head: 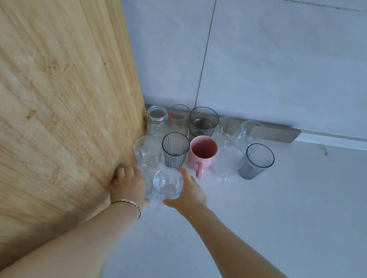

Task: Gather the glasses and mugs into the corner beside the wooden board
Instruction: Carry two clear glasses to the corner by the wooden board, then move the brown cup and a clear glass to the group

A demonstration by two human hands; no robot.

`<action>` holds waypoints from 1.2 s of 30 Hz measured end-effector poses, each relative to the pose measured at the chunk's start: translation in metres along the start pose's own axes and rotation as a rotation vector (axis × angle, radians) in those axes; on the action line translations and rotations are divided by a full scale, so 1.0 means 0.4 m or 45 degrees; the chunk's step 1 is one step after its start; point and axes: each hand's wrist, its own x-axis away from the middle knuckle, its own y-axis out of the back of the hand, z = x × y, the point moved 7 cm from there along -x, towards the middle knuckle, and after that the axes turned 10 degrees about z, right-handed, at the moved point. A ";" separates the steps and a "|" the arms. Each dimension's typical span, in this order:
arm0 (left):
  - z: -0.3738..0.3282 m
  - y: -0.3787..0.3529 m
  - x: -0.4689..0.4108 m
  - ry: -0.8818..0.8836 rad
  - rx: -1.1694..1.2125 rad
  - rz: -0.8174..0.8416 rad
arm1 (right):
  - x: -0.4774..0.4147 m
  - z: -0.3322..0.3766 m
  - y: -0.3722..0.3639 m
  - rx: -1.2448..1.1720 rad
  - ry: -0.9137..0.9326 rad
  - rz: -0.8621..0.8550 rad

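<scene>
The right hand [188,195] wraps a clear faceted glass [168,183] from its right side, its fingers [185,173] curved along the far rim and the thumb closing on the near side, so the glass sits pinched in that curl. The left hand [129,184] lies just left of it, its fingers [122,172] bent down and touching the edge of the wooden board [48,80]. A second clear glass [148,186] shows partly between the 2 hands, against the left palm; whether the left hand grips it I cannot tell. A thin bracelet [128,202] circles the left wrist.

Just beyond the fingertips stands a row on the pale desk [286,218]: a clear glass [147,152] against the board, a grey ribbed tumbler [174,149], a pink mug [202,153] with its handle turned toward the right hand, another clear glass [227,162], and a second grey ribbed tumbler [257,161] farthest to the right.

Farther still, along the tiled wall [289,59], stand a clear jar [156,119] in the corner by the board, a clear glass with a red mark [177,117], a wide smoky glass [203,121], and 2 more clear glasses [228,129] [250,131]. All stand upright, mouths up, close together.
</scene>
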 end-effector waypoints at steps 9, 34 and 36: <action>-0.013 0.016 0.029 0.000 -0.046 0.143 | 0.052 0.011 0.002 0.281 0.084 0.152; -1.772 -0.051 1.042 -1.427 -0.314 0.371 | 1.415 -1.500 0.591 0.003 -0.940 -0.210; -1.892 -0.072 1.130 -1.514 -0.384 0.389 | 1.528 -1.594 0.605 -0.062 -1.041 -0.253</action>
